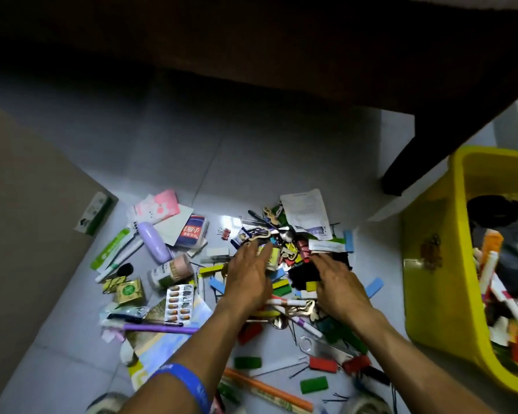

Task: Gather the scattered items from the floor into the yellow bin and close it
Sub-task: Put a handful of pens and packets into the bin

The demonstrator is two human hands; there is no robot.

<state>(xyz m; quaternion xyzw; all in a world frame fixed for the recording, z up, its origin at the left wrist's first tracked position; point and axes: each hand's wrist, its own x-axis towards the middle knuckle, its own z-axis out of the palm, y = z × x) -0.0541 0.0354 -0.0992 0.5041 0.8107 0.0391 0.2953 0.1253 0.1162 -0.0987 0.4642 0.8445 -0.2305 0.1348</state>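
Observation:
A heap of small scattered items [284,264] covers the tiled floor: coloured wooden blocks, pens, spoons, clips, packets. My left hand [248,270] lies on the middle of the heap with fingers stretched forward and flat. Beside it, my right hand [338,282] rests on the heap's right side over a black item, fingers extended. The yellow bin [431,279] stands at the right, open at the top and partly filled with pens and packets. No lid is in view.
More items lie to the left: a purple case [154,242], a blister pack [178,303], green boxes [129,291], a red card box [192,231]. A dark furniture leg [401,171] stands behind the bin. A brown panel [27,219] borders the left.

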